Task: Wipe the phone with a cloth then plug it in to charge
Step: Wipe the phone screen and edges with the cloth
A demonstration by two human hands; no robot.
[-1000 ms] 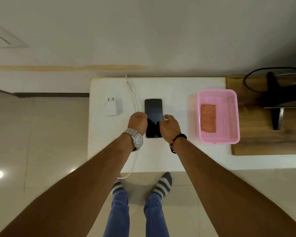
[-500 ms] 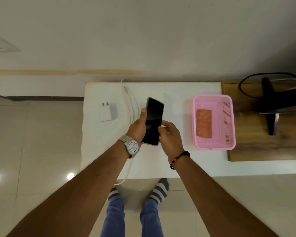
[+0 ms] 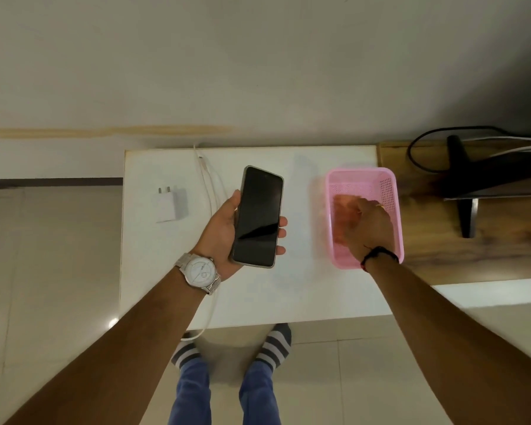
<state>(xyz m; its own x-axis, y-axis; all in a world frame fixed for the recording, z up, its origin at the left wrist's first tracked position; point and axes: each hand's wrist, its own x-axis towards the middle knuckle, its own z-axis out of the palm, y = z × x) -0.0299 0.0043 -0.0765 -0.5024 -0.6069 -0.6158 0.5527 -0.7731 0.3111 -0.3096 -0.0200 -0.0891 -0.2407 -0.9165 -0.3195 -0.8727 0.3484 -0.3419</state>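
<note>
Two hands are busy: from the left, I see a white charger (image 3: 170, 204) and cable (image 3: 209, 191) on the surface (image 3: 304, 289), then my left hand (image 3: 227, 233) curled round the dark phone (image 3: 257, 216), screen up. My right hand (image 3: 365, 225) reaches into the pink basket (image 3: 391, 191) onto the orange cloth (image 3: 339, 210); its blurred fingers leave me unable to tell their hold.

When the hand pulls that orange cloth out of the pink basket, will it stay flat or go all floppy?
Probably floppy: the orange cloth looks thin and lies soft and flat on the floor of the pink basket, so it should droop and fold under the right hand. It also looks light. The light plastic basket might shift a little if the cloth snags, though that seems unlikely.
</note>
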